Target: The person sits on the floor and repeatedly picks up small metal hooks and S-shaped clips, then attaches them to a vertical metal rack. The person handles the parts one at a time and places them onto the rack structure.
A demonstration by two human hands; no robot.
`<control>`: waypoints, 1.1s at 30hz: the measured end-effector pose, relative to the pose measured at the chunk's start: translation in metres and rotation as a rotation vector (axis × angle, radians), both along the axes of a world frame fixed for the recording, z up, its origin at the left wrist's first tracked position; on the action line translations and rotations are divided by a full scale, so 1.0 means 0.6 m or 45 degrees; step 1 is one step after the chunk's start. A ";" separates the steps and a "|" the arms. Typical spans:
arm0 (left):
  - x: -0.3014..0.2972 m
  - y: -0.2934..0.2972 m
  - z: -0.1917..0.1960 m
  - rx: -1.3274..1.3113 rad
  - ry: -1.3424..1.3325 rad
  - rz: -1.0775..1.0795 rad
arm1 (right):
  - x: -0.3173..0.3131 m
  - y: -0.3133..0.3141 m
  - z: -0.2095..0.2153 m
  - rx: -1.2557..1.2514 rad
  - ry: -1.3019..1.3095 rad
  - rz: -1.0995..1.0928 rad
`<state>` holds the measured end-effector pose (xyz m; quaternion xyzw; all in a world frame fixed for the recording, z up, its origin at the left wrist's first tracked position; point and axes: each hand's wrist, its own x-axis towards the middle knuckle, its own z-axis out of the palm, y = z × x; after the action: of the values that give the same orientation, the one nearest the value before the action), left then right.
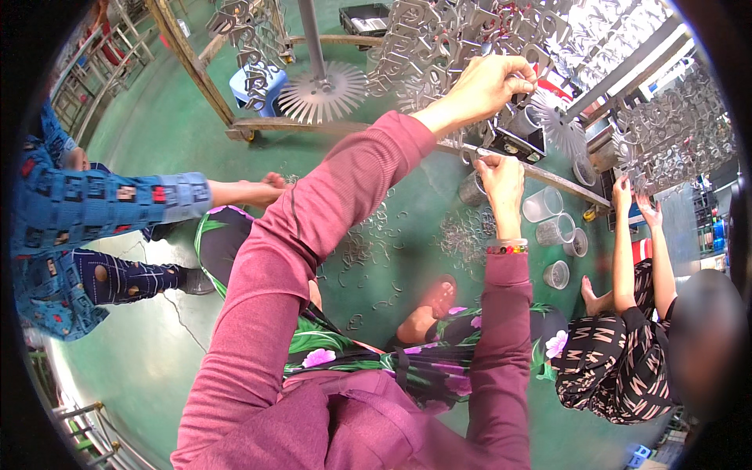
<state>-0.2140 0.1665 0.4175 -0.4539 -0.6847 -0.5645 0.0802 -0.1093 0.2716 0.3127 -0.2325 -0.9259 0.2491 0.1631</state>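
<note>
My left hand (489,82) reaches up to a rack of hanging grey metal parts (439,39) and pinches one of them near a black box-shaped piece (517,135). Lower down, my right hand (501,176) grips a small metal hook just under the rusty rack bar (548,176); a beaded bracelet sits on its wrist. Both arms wear maroon sleeves. Many loose wire hooks (462,235) lie scattered on the green floor below.
Several clear plastic cups (552,227) stand on the floor by the rack. A person in a black patterned outfit (619,352) sits at right, both hands raised to another cluster of parts. A person in blue patterned clothes (86,211) is at left. A blue stool (254,82) stands behind the rack.
</note>
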 end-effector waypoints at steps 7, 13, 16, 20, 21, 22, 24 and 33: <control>0.010 -0.037 -0.017 0.020 0.429 0.265 | -0.035 0.002 -0.021 0.177 0.043 -0.020; 0.067 -0.162 -0.018 -0.043 0.302 0.403 | -0.086 0.030 -0.063 0.011 0.292 0.088; 0.064 -0.219 -0.038 -0.056 0.219 0.467 | -0.107 0.040 -0.087 -0.268 0.414 0.124; 0.058 -0.274 -0.066 -0.147 0.017 0.546 | -0.133 0.025 -0.095 -0.325 0.479 0.117; 0.055 -0.283 -0.069 -0.136 -0.021 0.552 | -0.136 0.023 -0.096 -0.315 0.504 0.110; 0.052 -0.292 -0.072 -0.125 -0.059 0.559 | -0.138 0.023 -0.096 -0.304 0.529 0.104; 0.046 -0.316 -0.083 -0.113 -0.103 0.609 | -0.138 0.010 -0.096 -0.254 0.524 0.085; -0.042 -0.460 -0.216 -0.757 -0.581 0.569 | -0.137 0.056 -0.126 0.380 0.554 0.161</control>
<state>-0.2395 -0.1095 0.2881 -0.1617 -0.8990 -0.3976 -0.0871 -0.1915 0.3049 0.2369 -0.0884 -0.9082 0.1636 0.3749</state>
